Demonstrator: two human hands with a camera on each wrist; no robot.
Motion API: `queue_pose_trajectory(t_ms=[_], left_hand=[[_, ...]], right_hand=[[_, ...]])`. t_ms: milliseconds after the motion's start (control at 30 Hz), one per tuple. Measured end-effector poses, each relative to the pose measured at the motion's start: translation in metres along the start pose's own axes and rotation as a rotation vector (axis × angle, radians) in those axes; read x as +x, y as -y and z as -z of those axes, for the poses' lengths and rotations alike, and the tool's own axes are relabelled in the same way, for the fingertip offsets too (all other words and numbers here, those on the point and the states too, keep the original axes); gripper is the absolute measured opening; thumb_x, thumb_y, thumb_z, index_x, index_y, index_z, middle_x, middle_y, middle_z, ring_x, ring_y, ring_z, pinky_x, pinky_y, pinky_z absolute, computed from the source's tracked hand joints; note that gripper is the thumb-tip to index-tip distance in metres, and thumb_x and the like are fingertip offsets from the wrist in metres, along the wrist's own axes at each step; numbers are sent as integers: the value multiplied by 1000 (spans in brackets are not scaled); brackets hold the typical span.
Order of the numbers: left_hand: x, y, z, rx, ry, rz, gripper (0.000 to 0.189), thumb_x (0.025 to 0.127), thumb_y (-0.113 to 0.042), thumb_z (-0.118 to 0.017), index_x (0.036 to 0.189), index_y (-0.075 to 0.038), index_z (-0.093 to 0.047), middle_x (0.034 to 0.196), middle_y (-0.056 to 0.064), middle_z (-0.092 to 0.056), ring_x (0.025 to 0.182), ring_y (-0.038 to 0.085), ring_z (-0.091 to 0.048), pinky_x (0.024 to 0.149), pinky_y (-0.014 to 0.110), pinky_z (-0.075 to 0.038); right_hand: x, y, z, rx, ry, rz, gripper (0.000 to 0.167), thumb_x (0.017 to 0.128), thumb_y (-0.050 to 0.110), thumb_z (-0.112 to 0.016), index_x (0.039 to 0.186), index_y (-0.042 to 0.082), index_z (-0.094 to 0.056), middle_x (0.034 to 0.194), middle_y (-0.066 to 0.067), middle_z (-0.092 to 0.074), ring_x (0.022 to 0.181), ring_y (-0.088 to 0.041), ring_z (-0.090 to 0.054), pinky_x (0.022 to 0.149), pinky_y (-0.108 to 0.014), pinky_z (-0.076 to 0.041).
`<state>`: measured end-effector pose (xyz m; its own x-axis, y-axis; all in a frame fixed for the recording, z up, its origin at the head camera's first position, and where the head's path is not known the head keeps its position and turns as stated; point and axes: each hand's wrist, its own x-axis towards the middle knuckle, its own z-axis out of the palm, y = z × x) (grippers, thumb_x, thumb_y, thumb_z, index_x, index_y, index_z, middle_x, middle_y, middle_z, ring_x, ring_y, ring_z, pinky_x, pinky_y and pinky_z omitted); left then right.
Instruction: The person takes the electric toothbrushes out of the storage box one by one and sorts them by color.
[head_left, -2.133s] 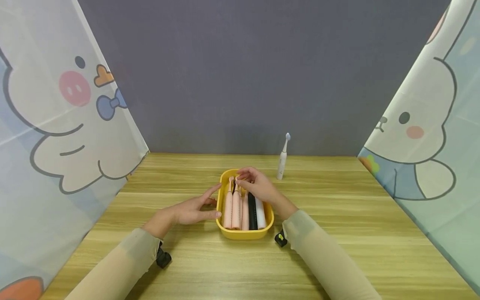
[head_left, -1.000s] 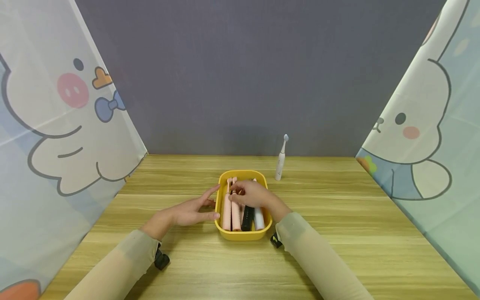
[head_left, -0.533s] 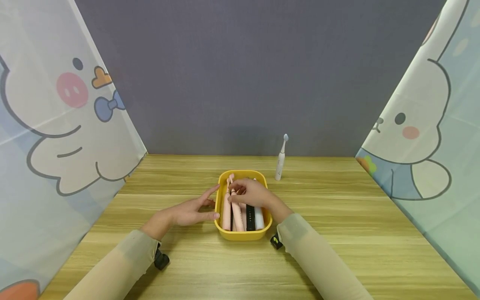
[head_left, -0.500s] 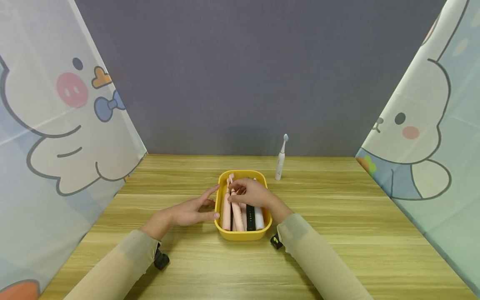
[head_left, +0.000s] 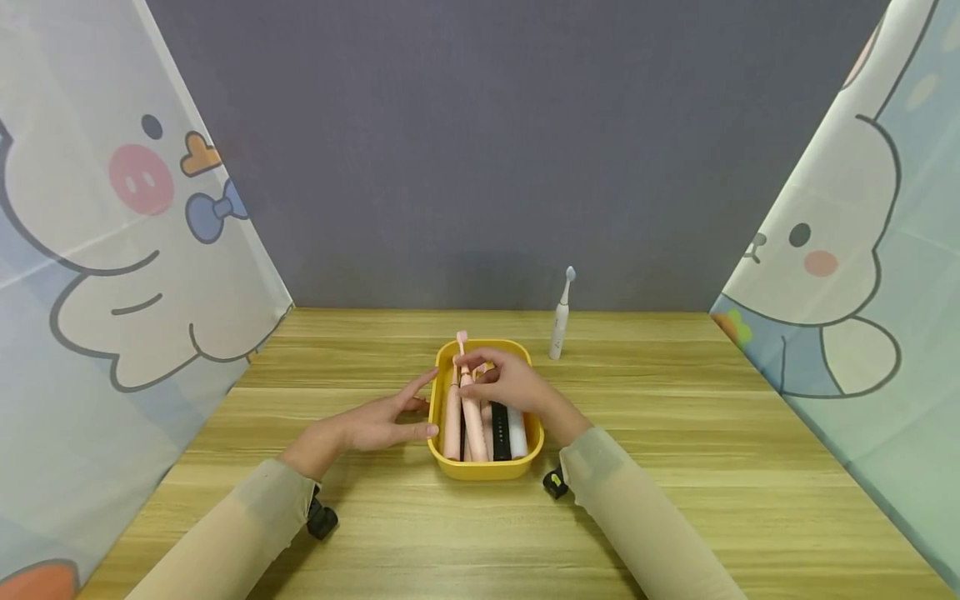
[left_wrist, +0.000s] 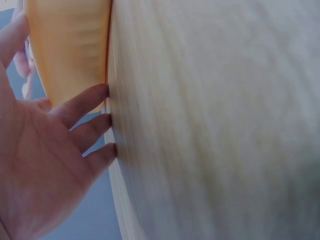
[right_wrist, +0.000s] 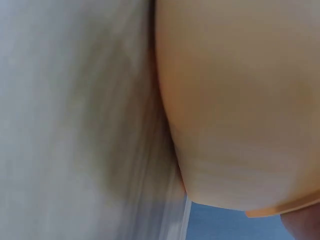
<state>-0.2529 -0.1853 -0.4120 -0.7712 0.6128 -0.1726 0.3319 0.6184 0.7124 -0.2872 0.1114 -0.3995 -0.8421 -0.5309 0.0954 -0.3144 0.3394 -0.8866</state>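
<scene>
My right hand (head_left: 513, 385) reaches into a yellow plastic basket (head_left: 486, 472) and pinches a pink electric toothbrush (head_left: 475, 429) near its neck. That brush's head pokes above the far rim while its base stays low inside. Beside it lie another pink toothbrush (head_left: 453, 425), a black one (head_left: 500, 432) and a white one (head_left: 517, 435), partly covered by the hand. My left hand (head_left: 378, 422) has its fingers spread against the basket's left side; in the left wrist view its lower fingertips touch the table beside the basket wall (left_wrist: 70, 50). The right wrist view mostly shows basket wall (right_wrist: 235, 110).
A white electric toothbrush (head_left: 559, 331) stands upright on the wooden table (head_left: 675, 417), behind and right of the basket. A grey panel (head_left: 480, 167) rises at the table's back. Cartoon-printed cloths (head_left: 135, 283) flank both sides.
The right hand moved from the far end of the basket to the pink toothbrush, gripped it and raised its head end above the rim. The left hand stayed at the basket's side.
</scene>
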Motion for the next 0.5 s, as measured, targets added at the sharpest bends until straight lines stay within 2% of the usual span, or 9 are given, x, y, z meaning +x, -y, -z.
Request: queue_pose_trajectory(t_ms=[233, 500], left_hand=[[1, 1, 0, 3, 3, -3, 101, 106, -62, -65, 178, -35, 0, 169, 19, -50, 158, 45, -44, 129, 71, -30], [3, 2, 1, 5, 6, -4, 101, 106, -62, -65, 178, -35, 0, 168, 21, -50, 158, 45, -44, 129, 72, -30]], right_hand=[[-4, -1, 4, 90, 2, 54, 51, 103, 14, -77, 151, 3, -63, 143, -18, -64, 91, -14, -74, 81, -41, -65], [-6, 0, 4, 146, 3, 104, 51, 102, 8, -76, 151, 1, -62, 146, -22, -62, 103, -16, -75, 84, -35, -64]])
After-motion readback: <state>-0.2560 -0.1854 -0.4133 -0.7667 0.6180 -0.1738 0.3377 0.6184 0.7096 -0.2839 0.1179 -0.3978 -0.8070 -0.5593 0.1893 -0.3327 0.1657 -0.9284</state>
